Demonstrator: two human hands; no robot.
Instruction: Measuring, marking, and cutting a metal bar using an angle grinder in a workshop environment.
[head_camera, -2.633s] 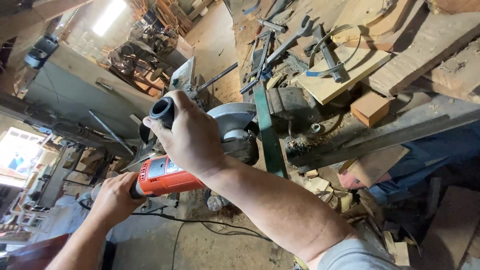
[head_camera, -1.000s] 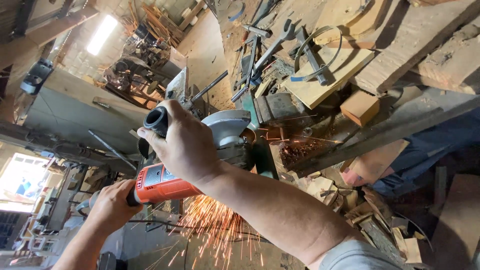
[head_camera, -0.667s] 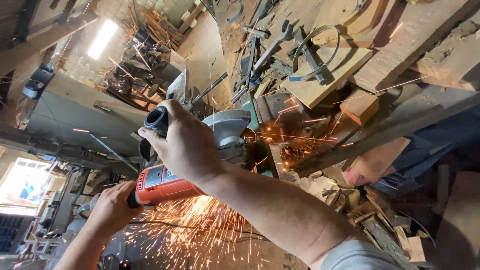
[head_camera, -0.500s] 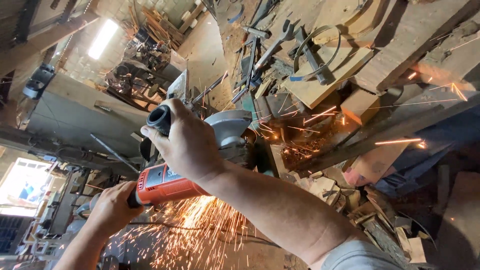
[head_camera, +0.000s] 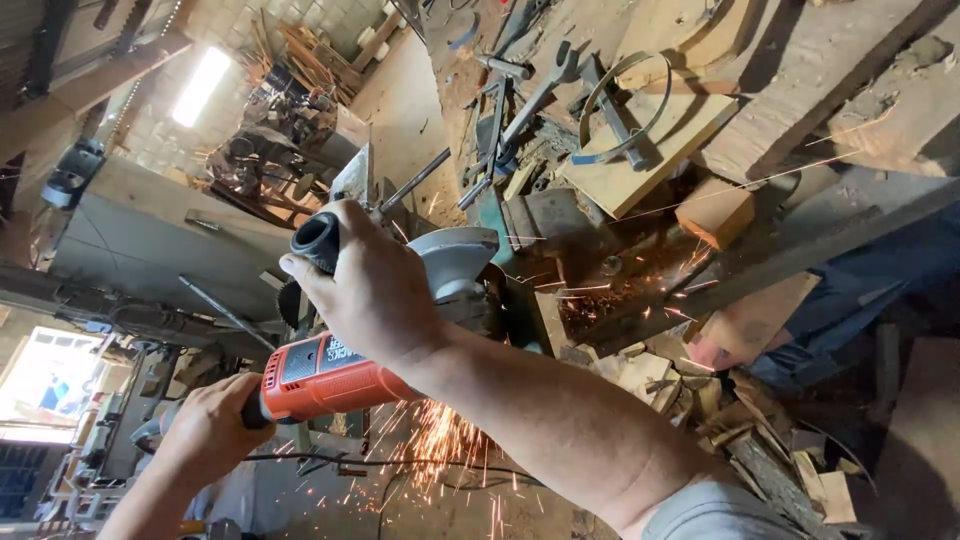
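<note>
The person grinds metal held in a vise (head_camera: 560, 225) at the near edge of the cluttered bench (head_camera: 780, 60), and sparks (head_camera: 440, 440) spray down toward the floor. The angle grinder (head_camera: 390, 320) sits between both hands, its grey guard pressed against the workpiece, which is mostly hidden behind the guard. The right hand (head_camera: 365, 290) is clenched around the black side handle, and the left hand (head_camera: 205, 430) wraps tight around the tail of the orange body, where the cord leaves. To do this well, I'd judge, both grips should stay firm, the disc should meet the metal at a shallow steady angle, and the spark stream should be kept aimed away from the body and the cord (head_camera: 400, 468).

The grinder body is smooth orange plastic; the guard is dull cast metal. The vise is dark, greasy iron on a green-painted base. On the bench, further from the vise, lie long steel wrenches (head_camera: 545, 85), a thin metal hoop (head_camera: 625, 105) on a pale wooden board, and a small wooden block (head_camera: 715, 210). Rough wood offcuts (head_camera: 640, 375) litter the space below the bench edge.
</note>
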